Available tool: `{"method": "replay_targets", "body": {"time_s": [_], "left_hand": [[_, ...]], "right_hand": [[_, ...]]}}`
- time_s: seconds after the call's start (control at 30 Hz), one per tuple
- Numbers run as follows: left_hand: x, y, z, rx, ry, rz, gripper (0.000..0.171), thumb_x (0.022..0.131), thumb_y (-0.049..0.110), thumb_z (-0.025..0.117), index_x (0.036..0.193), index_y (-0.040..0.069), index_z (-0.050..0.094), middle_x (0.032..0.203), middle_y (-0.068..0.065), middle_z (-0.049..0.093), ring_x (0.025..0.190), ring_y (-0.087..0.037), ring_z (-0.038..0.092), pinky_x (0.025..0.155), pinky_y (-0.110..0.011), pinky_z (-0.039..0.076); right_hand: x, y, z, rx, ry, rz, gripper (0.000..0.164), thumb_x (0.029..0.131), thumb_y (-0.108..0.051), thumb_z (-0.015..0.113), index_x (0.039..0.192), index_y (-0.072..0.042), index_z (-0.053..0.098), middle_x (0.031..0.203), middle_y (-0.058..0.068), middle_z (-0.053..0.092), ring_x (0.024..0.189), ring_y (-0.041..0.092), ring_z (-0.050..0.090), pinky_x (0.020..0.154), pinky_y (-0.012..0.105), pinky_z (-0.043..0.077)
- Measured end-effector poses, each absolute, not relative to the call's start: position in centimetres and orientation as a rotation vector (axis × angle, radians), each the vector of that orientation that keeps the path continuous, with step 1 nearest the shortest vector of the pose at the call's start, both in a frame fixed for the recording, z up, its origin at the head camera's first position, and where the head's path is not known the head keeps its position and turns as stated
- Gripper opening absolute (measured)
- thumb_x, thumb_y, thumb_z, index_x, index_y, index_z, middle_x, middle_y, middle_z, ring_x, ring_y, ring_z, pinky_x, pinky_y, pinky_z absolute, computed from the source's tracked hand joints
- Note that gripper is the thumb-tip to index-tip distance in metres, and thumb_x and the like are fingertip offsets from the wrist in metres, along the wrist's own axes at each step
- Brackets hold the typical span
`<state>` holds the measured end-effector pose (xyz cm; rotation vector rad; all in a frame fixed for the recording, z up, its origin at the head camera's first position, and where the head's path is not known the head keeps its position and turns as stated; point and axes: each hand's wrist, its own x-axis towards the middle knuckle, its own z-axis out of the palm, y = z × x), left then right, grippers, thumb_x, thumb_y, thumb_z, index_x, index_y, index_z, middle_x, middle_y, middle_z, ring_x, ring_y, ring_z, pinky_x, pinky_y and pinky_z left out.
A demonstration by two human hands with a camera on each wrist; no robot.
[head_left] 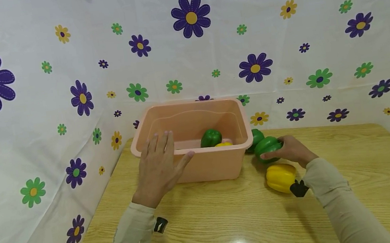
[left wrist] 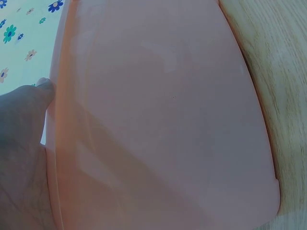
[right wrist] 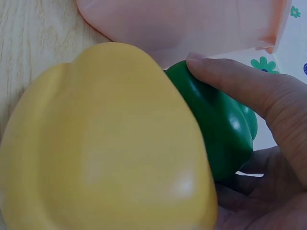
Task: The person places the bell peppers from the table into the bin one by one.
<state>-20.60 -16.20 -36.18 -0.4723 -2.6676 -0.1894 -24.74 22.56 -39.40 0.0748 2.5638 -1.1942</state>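
Note:
A pink plastic tub (head_left: pixel 207 164) stands at the back of the table, with a green bell pepper (head_left: pixel 211 138) and part of something yellow (head_left: pixel 223 144) inside. My left hand (head_left: pixel 158 169) rests at its front rim, fingers straight; the left wrist view shows the thumb (left wrist: pixel 44 86) on the rim. To the right of the tub, my right hand (head_left: pixel 294 150) grips a green bell pepper (head_left: pixel 267 149) between thumb and fingers. Another green bell pepper (head_left: pixel 256 138) lies behind it, against the tub. Nearer to me is a yellow bell pepper (head_left: pixel 281 178), large in the right wrist view.
The wooden table (head_left: pixel 214 223) extends in front of the tub and to its right. A white flower-print cloth (head_left: pixel 220 54) hangs behind and along the left side. Black pieces (head_left: pixel 160 224) show at both wrists.

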Motion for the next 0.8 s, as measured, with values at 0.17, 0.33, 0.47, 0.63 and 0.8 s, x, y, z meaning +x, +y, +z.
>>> {"method": "replay_targets", "body": {"time_s": [0.17,0.33,0.47,0.63,0.8], "left_hand": [[-20.6,-16.2,-36.2,-0.47,-2.676,-0.184,0.092,0.098,0.07,0.042,0.154,-0.003,0.037,0.158,-0.021,0.038,0.147,-0.042,0.03,0.122,-0.053,0.017],[-20.5,-16.3,-36.2,-0.473,-2.67,-0.181,0.092,0.098,0.07,0.042,0.154,-0.003,0.037,0.158,-0.021,0.038,0.147,-0.042,0.031,0.122,-0.053,0.018],[-20.5,-16.3,-36.2,-0.47,-2.657,-0.174,0.091,0.098,0.069,0.043,0.153,-0.003,0.038,0.157,-0.021,0.04,0.146,-0.042,0.032,0.122,-0.053,0.02],[-20.5,-16.4,-36.2,-0.465,-2.666,-0.174,0.092,0.098,0.07,0.041,0.154,-0.003,0.038,0.158,-0.021,0.039,0.147,-0.042,0.031,0.122,-0.053,0.019],[-20.6,-16.3,-36.2,-0.472,-2.682,-0.19,0.093,0.098,0.071,0.039,0.154,-0.003,0.036,0.159,-0.021,0.037,0.148,-0.042,0.029,0.122,-0.053,0.016]], "right_hand": [[-24.8,22.7,-39.1,0.085,2.566,-1.195,0.099,0.083,-0.049,0.082,0.144,0.016,0.037,0.133,0.03,0.053,0.113,0.038,0.054,0.103,0.053,0.047],[-24.8,22.9,-38.5,0.071,2.568,-1.223,0.1,0.084,-0.05,0.081,0.145,0.015,0.036,0.137,0.03,0.05,0.116,0.04,0.052,0.105,0.055,0.045],[-25.0,23.0,-38.1,0.031,2.585,-1.256,0.097,0.084,-0.049,0.081,0.144,0.013,0.038,0.136,0.03,0.052,0.115,0.039,0.053,0.105,0.054,0.045],[-25.1,23.3,-37.8,0.026,2.607,-1.262,0.096,0.085,-0.05,0.08,0.145,0.013,0.039,0.135,0.029,0.052,0.113,0.038,0.053,0.104,0.054,0.046],[-25.1,23.5,-37.3,0.045,2.61,-1.27,0.095,0.085,-0.051,0.079,0.143,0.014,0.04,0.132,0.029,0.054,0.112,0.037,0.054,0.104,0.055,0.045]]}}
